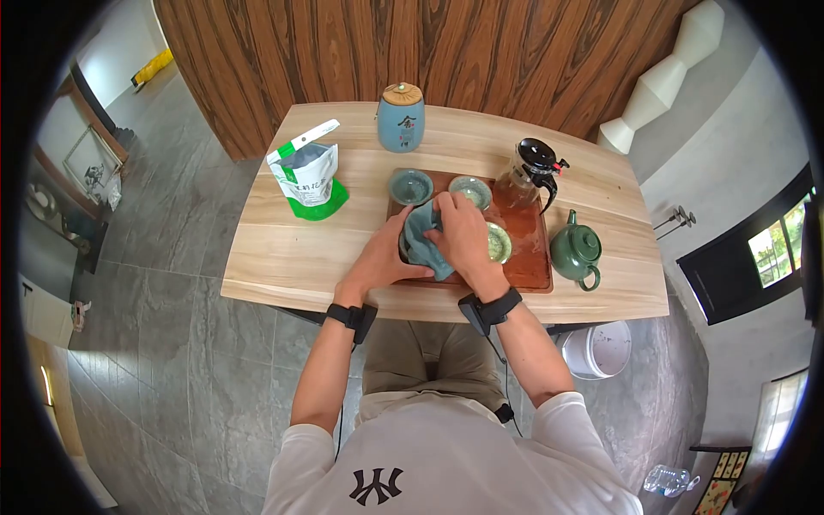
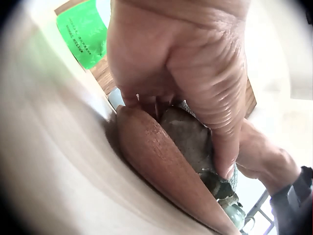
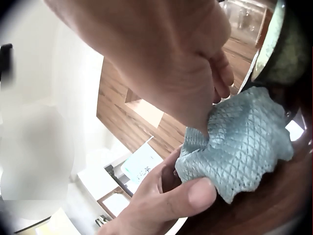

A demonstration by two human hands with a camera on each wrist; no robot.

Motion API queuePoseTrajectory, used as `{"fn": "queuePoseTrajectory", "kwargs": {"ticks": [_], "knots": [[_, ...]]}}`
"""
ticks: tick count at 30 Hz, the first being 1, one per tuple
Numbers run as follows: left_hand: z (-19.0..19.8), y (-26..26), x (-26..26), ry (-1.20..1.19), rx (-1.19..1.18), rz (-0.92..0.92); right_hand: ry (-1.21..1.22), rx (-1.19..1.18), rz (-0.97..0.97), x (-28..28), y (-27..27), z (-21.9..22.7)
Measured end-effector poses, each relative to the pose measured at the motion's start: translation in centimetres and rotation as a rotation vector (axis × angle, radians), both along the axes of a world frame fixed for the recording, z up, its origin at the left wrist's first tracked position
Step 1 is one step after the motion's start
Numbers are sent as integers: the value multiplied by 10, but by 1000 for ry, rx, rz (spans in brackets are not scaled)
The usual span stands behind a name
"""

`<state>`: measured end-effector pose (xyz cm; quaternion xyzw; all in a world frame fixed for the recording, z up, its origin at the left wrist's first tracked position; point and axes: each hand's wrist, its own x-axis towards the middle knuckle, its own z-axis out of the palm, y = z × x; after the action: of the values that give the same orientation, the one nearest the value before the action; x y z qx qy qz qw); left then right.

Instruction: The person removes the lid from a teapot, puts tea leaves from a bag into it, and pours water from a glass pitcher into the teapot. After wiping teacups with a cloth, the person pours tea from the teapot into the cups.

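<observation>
Over the front left of the wooden tea tray (image 1: 534,279), my left hand (image 1: 378,257) grips a dark cup (image 2: 188,137), thumb on one side and fingers on the other. A blue-green textured cloth (image 3: 239,142) covers much of that cup in the head view. My right hand (image 1: 463,236) pinches the cloth and presses it into the cup's mouth. Part of the cloth drapes over the rim toward me. Just beyond the hands stand a blue-grey cup (image 1: 411,186) and a pale green cup (image 1: 470,192); another pale cup (image 1: 499,244) is right of my right hand.
A glass pot with a black lid (image 1: 518,187) stands at the tray's back right. Right of the tray is a green teapot (image 1: 576,251). A blue canister (image 1: 401,124) is at the back, a white-and-green pouch (image 1: 311,184) at left. A white bucket (image 1: 598,352) sits on the floor.
</observation>
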<state>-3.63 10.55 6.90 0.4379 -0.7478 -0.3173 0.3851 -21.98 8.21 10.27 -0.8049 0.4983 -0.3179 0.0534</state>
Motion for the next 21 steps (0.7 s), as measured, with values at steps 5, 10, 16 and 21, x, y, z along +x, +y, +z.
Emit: {"fn": "queuePoseTrajectory", "kwargs": {"ticks": [5,10,16,21], "knots": [[-4,-3,-1,-79,-44,-22,88,88,117,1,-3,-10],[-14,-8,1,-152,-72,-32,73,-60,157,-8,-2,-6],[-20,-10,-3,-114,-31,-22,159,-52,217,-8,10,-10],[-17,-9,-5,-102,-32,4,321,-37,250,-2,3,-24]]}}
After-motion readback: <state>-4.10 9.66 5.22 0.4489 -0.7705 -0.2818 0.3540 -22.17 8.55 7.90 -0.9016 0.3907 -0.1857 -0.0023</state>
